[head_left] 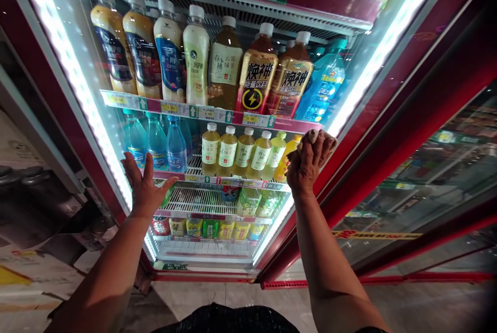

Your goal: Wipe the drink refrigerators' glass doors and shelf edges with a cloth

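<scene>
My right hand [306, 167] presses a crumpled brownish cloth [328, 144] against the right side of the glass door of a lit drinks fridge [283, 229]. Its fingers are bent over the cloth. On the left, my left hand [146, 190] is raised with its fingers spread, holding nothing, close to the glass in front of the blue bottles [176, 144]. Whether its fingertips touch the glass I cannot tell. Behind the glass, several pale green tea bottles [227, 154] stand on a shelf between my two hands.
A higher shelf holds large bottles, among them red-brown energy drinks [256, 74] and a blue bottle [324, 84]. Small packs [209, 228] line the lowest stocked shelf. Another red-framed fridge [419, 188] stands to the right. Dark canisters [34, 208] and boxes are at the left, above a tiled floor [209, 294].
</scene>
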A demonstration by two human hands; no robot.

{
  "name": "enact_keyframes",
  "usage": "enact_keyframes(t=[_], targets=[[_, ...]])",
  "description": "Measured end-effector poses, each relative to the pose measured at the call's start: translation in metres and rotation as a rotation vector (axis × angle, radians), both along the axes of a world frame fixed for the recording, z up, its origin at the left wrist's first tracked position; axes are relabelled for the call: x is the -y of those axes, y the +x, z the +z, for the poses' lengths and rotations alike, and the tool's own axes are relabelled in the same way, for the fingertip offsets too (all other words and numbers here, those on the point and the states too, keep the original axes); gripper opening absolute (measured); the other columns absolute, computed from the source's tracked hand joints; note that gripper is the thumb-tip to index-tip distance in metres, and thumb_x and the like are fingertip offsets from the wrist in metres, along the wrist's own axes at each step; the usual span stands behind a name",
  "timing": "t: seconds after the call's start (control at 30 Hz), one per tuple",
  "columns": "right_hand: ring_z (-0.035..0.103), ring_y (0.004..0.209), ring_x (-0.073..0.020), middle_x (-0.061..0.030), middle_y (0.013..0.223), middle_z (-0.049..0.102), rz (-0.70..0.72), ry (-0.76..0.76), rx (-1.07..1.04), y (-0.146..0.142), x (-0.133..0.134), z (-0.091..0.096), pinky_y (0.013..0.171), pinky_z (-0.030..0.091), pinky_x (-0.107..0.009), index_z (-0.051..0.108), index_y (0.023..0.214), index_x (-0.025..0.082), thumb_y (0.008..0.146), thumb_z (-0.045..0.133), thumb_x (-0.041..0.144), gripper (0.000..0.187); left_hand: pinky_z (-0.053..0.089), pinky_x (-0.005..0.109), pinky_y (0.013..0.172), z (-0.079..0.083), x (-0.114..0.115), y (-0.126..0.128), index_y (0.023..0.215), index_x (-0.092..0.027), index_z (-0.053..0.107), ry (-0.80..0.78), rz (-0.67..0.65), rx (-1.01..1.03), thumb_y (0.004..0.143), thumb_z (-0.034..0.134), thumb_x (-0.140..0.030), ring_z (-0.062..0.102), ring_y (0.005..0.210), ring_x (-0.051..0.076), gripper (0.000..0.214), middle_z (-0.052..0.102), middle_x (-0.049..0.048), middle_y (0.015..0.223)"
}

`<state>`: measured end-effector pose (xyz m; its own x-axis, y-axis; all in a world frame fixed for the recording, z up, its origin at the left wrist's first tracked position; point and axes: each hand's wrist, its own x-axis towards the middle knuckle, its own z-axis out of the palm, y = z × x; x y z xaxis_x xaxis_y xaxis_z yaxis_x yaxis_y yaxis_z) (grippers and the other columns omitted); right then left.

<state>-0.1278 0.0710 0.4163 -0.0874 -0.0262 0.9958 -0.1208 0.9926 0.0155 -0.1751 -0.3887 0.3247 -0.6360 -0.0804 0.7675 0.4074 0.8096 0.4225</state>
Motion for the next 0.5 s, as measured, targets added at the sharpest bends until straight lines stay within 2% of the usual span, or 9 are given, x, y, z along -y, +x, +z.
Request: enact_keyframes(t=[0.13,0.27,0.4,0.5], targets=[[0.011,0.163,-0.0332,-0.0113,0.171,0.031,-0.012,-0.031,0.001,-0.001,-0.002,-0.002,0.126,0.017,-0.071,0.044,0.156,0.024,0.101,0.041,0.024,0.056,0.001,0.062,0.131,0.004,-0.003,0.005,0.166,-0.038,0.010,0.008,0.005,0.016,0.077,0.084,-0.051,-0.020,0.159,0.040,0.117,-0.026,0.0055,0.172],[0.010,0.163,-0.0354,-0.0120,0.171,0.030,-0.021,-0.124,-0.008,-0.002,0.002,0.004,0.125,0.014,-0.074,0.043,0.157,0.022,0.100,0.040,0.026,0.058,0.002,0.062,0.131,0.008,-0.006,0.009,0.166,-0.037,0.013,0.025,0.002,0.026,0.080,0.082,-0.048,-0.017,0.159,0.041,0.111,-0.023,0.0057,0.173],[0.014,0.163,-0.0356,-0.0120,0.170,0.035,0.009,-0.054,0.066,0.001,0.009,-0.003,0.125,0.019,-0.072,0.050,0.153,0.024,0.101,0.042,0.029,0.053,0.004,0.063,0.130,0.011,-0.008,0.011,0.166,-0.038,0.015,0.029,0.009,0.037,0.081,0.082,-0.046,-0.015,0.160,0.041,0.109,-0.021,0.0073,0.174],[0.018,0.162,-0.0357,-0.0129,0.168,0.038,0.002,-0.061,0.053,0.001,0.007,-0.003,0.124,0.020,-0.072,0.052,0.151,0.023,0.100,0.043,0.028,0.051,0.007,0.066,0.130,0.016,-0.010,0.014,0.164,-0.035,0.021,0.018,0.050,0.009,0.081,0.081,-0.050,-0.012,0.161,0.041,0.104,-0.016,0.0116,0.174]])
